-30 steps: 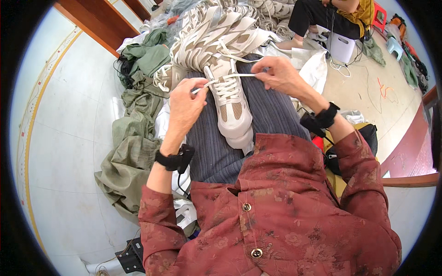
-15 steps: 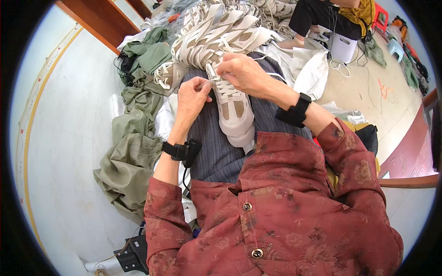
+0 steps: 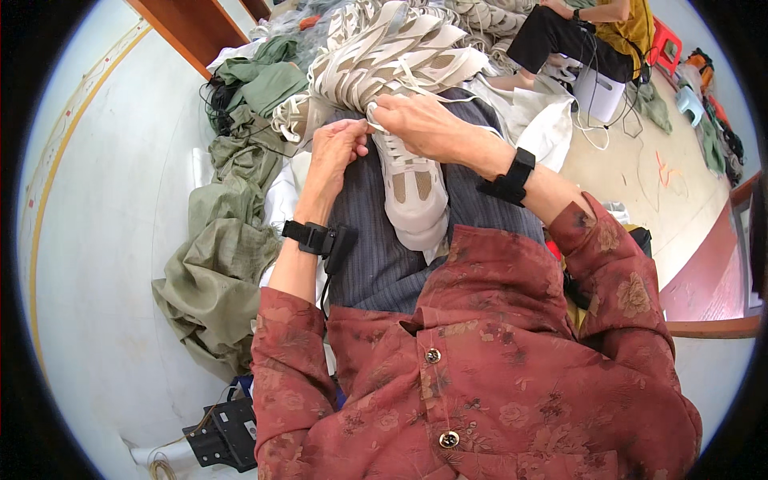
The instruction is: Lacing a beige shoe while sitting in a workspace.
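Observation:
A white and beige sneaker [image 3: 415, 206] lies across my lap on dark striped trousers [image 3: 364, 264], its toe pointing toward my body. White lacing [image 3: 398, 156] crosses its upper part. My left hand [image 3: 336, 154] is closed at the left of the lacing, thumb and forefinger pinched on a shoelace. Just above the lacing, my right hand [image 3: 422, 126] also pinches the shoelace, its fingertips almost meeting the left ones. The back of the right hand hides the shoe's opening and much of the lace.
A large heap of similar sneakers [image 3: 384, 60] rises just beyond my knees. Green cloth [image 3: 216, 280] lies to the left beside a white wall [image 3: 104, 224]. At the upper right, a person in black trousers [image 3: 560, 40] sits near a white stool [image 3: 598, 92] and loose cables.
My left fingers have come up to the right fingertips, and the lace stretch between them is shorter. The view has shifted slightly, showing more of the other person.

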Demonstrator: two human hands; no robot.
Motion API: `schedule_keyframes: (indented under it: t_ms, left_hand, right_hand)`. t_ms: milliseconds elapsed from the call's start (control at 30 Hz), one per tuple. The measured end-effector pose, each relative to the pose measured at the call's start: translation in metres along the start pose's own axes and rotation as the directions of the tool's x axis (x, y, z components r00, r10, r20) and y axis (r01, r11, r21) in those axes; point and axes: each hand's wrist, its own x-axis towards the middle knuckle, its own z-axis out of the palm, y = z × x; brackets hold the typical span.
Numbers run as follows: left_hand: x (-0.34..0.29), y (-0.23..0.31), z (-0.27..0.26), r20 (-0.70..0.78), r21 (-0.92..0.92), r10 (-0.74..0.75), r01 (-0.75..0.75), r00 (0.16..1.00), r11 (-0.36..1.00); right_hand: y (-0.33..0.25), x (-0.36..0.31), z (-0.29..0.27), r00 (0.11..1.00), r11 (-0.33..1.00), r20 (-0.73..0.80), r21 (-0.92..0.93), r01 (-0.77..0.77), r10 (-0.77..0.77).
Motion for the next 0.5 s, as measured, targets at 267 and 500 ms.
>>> schedule_keyframes:
  t_ms: [267, 500]
  left_hand:
    - [0.000, -0.006, 0.000, 0.019, 0.002, 0.061, -0.061, 0.998, 0.998]
    - [-0.001, -0.007, 0.001, 0.013, 0.059, 0.047, -0.048, 0.999, 0.997]
  right_hand:
    - [0.007, -0.005, -0.013, 0.991, 0.928, -0.089, 0.367, -0.059, 0.099]
    - [0.009, -0.007, -0.006, 0.999, 0.955, -0.009, 0.293, -0.048, 0.053]
